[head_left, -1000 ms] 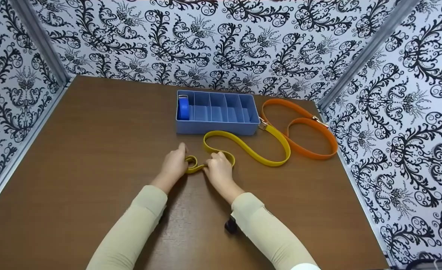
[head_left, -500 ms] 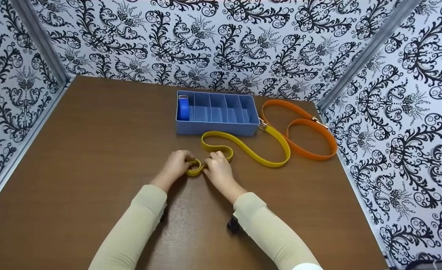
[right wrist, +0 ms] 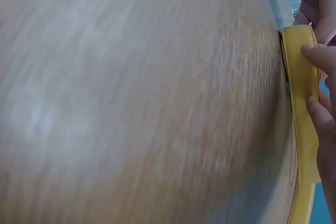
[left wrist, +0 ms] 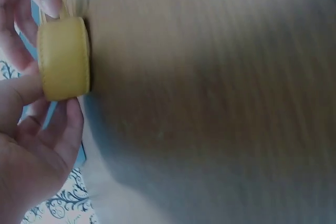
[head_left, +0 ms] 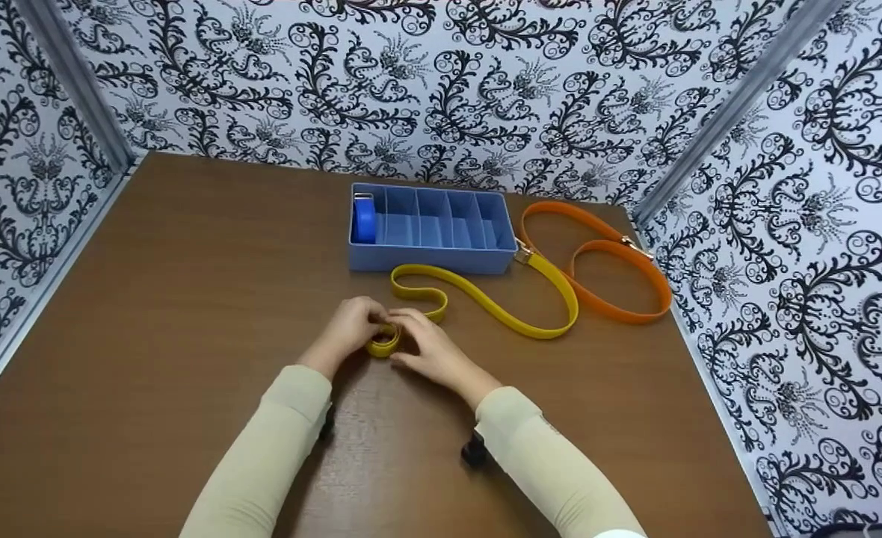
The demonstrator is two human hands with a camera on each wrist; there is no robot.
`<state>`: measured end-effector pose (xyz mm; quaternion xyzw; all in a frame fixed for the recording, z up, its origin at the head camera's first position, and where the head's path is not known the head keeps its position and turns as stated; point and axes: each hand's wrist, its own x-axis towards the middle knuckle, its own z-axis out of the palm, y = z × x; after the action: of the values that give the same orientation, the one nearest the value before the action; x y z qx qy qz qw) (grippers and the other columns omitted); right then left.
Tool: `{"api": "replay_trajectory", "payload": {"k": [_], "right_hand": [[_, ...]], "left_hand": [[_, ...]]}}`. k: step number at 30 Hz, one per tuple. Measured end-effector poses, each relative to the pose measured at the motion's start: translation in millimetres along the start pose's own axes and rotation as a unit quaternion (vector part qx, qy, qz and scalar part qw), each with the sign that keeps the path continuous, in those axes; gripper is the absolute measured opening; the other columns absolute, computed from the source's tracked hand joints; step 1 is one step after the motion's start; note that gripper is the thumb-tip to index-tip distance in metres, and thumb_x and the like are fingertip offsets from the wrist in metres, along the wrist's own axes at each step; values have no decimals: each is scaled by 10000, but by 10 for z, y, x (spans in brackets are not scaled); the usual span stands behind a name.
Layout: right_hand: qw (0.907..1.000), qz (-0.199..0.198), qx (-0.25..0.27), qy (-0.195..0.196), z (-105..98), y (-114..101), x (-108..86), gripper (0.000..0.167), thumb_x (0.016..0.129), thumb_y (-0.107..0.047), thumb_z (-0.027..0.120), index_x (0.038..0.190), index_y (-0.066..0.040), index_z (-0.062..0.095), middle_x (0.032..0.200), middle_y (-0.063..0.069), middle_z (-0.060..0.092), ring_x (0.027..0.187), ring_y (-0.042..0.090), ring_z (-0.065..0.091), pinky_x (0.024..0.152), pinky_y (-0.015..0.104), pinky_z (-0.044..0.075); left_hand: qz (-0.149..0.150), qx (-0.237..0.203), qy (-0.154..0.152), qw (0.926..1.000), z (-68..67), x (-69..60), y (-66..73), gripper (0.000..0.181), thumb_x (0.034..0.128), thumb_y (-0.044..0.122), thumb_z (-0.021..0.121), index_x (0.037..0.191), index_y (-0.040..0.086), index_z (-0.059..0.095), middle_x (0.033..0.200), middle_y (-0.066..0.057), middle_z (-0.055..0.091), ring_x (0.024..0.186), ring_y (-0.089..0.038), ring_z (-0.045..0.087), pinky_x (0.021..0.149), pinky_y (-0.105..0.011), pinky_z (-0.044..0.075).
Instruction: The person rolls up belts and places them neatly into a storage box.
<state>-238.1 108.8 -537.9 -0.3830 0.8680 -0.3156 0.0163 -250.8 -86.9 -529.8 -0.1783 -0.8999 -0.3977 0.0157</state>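
Note:
A yellow belt [head_left: 478, 295] stands on its edge in loose curves, its near end wound into a small coil. In the head view my left hand [head_left: 351, 329] pinches that coil [head_left: 383, 345] from the left. Across from it, my right hand [head_left: 432, 351] curves its fingers and thumb round the coil's right side. Stitched edges show on the wound yellow belt [left wrist: 65, 59] in the left wrist view. Digits of the right hand [right wrist: 324, 124] touch the outside of the yellow belt [right wrist: 300, 85] in the right wrist view. The inner end of the coil is hidden by the fingers.
A blue-grey divided box [head_left: 432, 260] stands behind the hands. Its leftmost compartment holds a rolled blue belt [head_left: 365, 220] with a metal buckle. To the right, an orange belt [head_left: 620, 310] lies in loops. Patterned walls [head_left: 426, 97] border the brown table [head_left: 187, 299].
The coil has grown tighter and rounder, and the loose yellow belt has been drawn a little leftward. My right hand has moved left to the coil, its thumb and fingers now spread about it.

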Motion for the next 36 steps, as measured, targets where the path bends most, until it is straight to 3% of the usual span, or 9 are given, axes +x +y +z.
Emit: {"api": "replay_trajectory", "payload": {"k": [3,10,17,20,24,27,29,32,36], "right_hand": [[9997,-209,128,-52,29,-15,-1,499,849,-109,762,1305,-45,569,1403,96,433,1311,212,417,1083,324,339],[9909,-729,-1130,-117,74,-107,34,207,911,-109,689,1114,-90,726,1215,45,621,1188,201,520,1028,307,396],[9714,-733,-2205,479,125,-225,130,108,878,-209,732,970,-188,784,973,-84,724,943,152,595,762,280,508],[9698,-525,-2298,629,183,-265,171,98,869,-253,742,943,-216,794,930,-111,725,886,137,578,707,266,491],[9713,-112,-2301,584,225,-335,208,102,869,-274,741,939,-229,799,908,-122,726,852,134,550,694,257,471],[9698,103,-2367,570,241,-373,223,96,874,-283,734,925,-240,802,880,-131,724,812,136,529,667,262,460],[9683,87,-2425,594,247,-381,221,88,873,-282,733,913,-247,803,846,-125,722,782,148,520,654,268,449],[9674,-152,-2472,535,237,-366,196,84,881,-262,724,891,-223,797,815,-97,719,751,167,529,662,278,432],[9698,-497,-2378,229,170,-315,132,106,886,-182,721,964,-152,787,930,-32,716,829,177,584,733,279,443]], "left_hand": [[-43,-304,-44,9995,-36,-4,-43,94,761,-45,771,830,6,735,827,-91,701,811,-262,650,771,-389,527],[-308,-754,-133,9966,-81,-6,-67,153,745,-70,776,822,21,680,771,-61,686,755,-224,644,681,-315,516],[-511,-960,163,9939,-62,-43,-7,177,743,-101,716,900,-21,707,840,-104,698,816,-258,644,730,-365,524],[-1037,-958,410,9891,-76,-109,16,191,791,-52,714,981,-32,702,918,-135,695,817,-262,644,721,-368,534],[-2111,-781,720,9717,-88,-228,81,244,827,82,749,1033,-36,691,951,-153,692,675,-233,650,608,-333,542],[-2470,-541,917,9632,-63,-285,140,219,814,112,745,984,-25,723,922,-155,706,682,-254,661,629,-362,547],[-2446,-408,1096,9625,-21,-293,169,147,800,79,720,910,-15,745,879,-150,713,733,-285,666,663,-394,546],[-2163,-205,1214,9685,61,-272,181,83,795,22,680,811,4,759,814,-131,716,779,-313,664,685,-424,539],[-1677,-260,976,9807,125,-210,162,100,858,0,673,862,10,772,859,-120,725,836,-311,671,745,-430,540]]}}
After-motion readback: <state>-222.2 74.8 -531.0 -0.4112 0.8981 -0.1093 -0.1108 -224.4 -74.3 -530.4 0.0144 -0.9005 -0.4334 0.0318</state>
